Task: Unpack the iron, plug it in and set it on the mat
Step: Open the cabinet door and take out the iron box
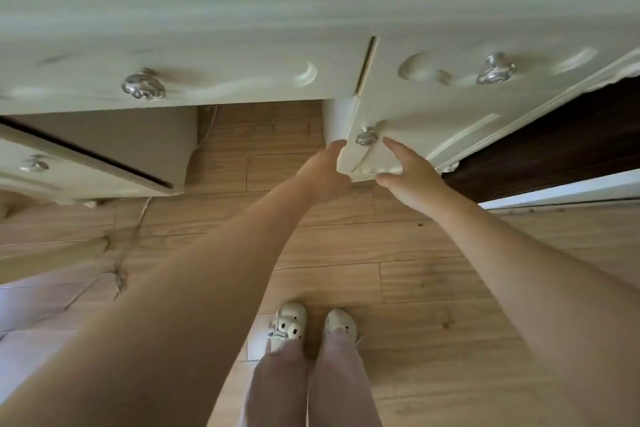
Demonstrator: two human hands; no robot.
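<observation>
No iron, box or mat is in view. Both my arms reach down toward the lower cream cabinet door (415, 135) on the right side of a dressing table. My left hand (327, 172) is at the door's left edge, fingers curled around that edge. My right hand (408, 180) hovers spread in front of the door's lower part, just below its silver knob (367, 137). Neither hand holds a loose object. The view is motion-blurred.
The cream table has two top drawers with silver knobs (143, 86) (496, 70). A left-hand cabinet (104, 149) stands partly open. A thin cable (128, 246) trails over the wooden floor (398, 253). My feet in white slippers (311, 326) stand below. A dark opening (554, 139) lies at right.
</observation>
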